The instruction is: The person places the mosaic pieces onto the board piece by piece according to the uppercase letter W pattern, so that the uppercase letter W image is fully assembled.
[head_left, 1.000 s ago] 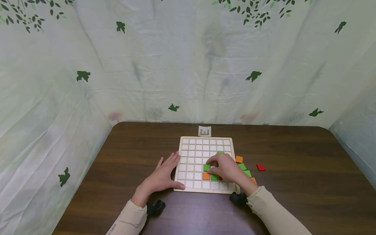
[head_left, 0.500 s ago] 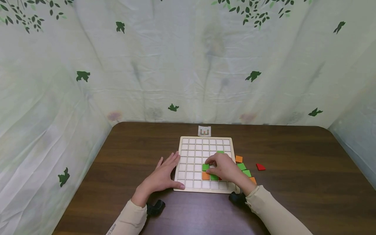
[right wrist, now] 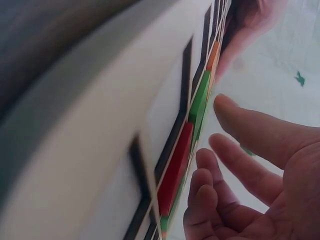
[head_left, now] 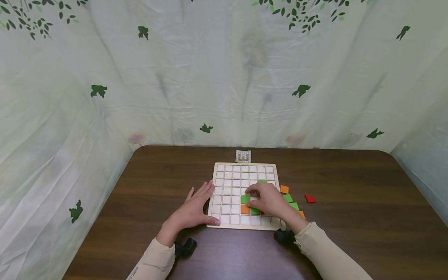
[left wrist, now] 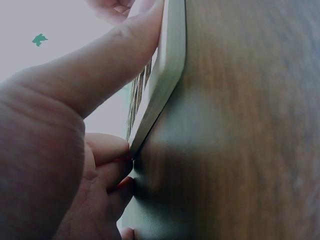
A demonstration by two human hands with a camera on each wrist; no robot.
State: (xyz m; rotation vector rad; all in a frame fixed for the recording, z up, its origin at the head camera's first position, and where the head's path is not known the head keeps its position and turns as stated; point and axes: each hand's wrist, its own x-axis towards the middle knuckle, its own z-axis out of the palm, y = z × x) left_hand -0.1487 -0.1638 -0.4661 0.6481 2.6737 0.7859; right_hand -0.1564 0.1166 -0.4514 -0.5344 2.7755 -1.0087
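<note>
Barely a thing has moved since the earlier frames; both hands and the board sit where they did, with just a slight drift of the whole view; and the right hand (head_left: 268, 199) hangs over the pale wooden grid board with white square cells (head_left: 226, 200), thumb and index finger curved but parted, nothing visible between them in the right wrist view; their tips are right by the edge of a flat green square tile (head_left: 244, 199), touching or not I cannot tell; that tile lies in its cell, directly beyond a flat orange square tile (head_left: 245, 209), with a second green tile (head_left: 254, 211) to the right of the orange one and a flat red tile (right wrist: 175, 170) next along, mostly covered by the hand from above; over on the other flank, the left hand (head_left: 194, 206) is spread along the board's left side, thumb across the near corner; good anchoring, that.

Looks like a job of seating tiles cell by cell, perhaps after the small printed card (head_left: 243, 156) past the far edge; to do it well, I'd keep that left hand firm, settle each tile flat with one fingertip, then lift straight up so the thumb doesn't catch a neighbour; and mind the forearm, because a loose orange tile (head_left: 284, 189) and a loose green tile (head_left: 294, 206) lie close by on the dark wooden table (head_left: 357, 217)!
</note>
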